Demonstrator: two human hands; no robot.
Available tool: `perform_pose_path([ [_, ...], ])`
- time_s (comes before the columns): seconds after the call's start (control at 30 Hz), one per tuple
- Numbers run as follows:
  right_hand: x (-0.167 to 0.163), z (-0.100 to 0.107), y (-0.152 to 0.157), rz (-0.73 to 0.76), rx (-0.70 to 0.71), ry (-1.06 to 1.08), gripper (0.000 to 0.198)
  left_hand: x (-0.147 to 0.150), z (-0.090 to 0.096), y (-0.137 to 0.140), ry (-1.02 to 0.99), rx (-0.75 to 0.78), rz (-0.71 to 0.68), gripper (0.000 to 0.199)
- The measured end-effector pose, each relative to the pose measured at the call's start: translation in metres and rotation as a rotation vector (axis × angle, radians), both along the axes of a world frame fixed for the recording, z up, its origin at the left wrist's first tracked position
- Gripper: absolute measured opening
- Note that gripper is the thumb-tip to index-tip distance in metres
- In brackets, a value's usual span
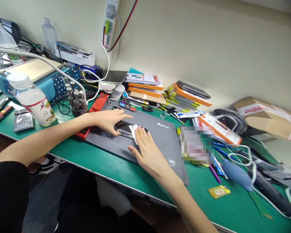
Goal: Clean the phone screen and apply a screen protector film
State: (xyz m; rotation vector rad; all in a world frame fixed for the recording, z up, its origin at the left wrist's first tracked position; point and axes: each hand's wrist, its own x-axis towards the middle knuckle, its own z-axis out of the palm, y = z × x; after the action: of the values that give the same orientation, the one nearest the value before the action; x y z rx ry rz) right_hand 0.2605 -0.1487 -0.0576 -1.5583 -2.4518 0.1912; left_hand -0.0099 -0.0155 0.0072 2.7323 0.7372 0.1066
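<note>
The phone [123, 127] lies flat on the mat [157, 142], a white wipe [134, 131] over part of it, so wiping looks under way; how much is done or left cannot be told; the left hand [109, 121] arches over one end, thumb and fingers spread about its edges, whether gripping is unclear; the right hand [146, 145] lies nearly flat, fingers extended together on the wipe, thumb apart, clasping nothing visible.

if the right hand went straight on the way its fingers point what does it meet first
Past the dark-screened device and across the gray mat, the right hand would probably meet the strip of coloured blocks first, though height is hard to judge.
</note>
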Motion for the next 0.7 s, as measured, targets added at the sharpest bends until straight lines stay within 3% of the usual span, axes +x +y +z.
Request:
perform_pose_path([
  [0.17, -0.012, 0.003, 0.037, -0.035, -0.043, 0.014, 0.105, 0.000, 0.000, -0.002, -0.012, 0.000, -0.024, 0.098],
  [0.4, -0.016, -0.011, -0.002, -0.020, 0.052, 0.041, 0.094, -0.001, -0.003, 0.000, -0.016, 0.023, -0.045, 0.096],
  [0.63, -0.025, 0.011, 0.040, -0.077, -0.069, -0.005, 0.107, -0.002, 0.001, 0.000, -0.020, 0.045, -0.047, 0.097],
  [0.7, -0.027, 0.011, 0.039, -0.084, -0.054, 0.004, 0.109, -0.002, 0.001, 0.000, -0.011, 0.036, -0.048, 0.098],
])
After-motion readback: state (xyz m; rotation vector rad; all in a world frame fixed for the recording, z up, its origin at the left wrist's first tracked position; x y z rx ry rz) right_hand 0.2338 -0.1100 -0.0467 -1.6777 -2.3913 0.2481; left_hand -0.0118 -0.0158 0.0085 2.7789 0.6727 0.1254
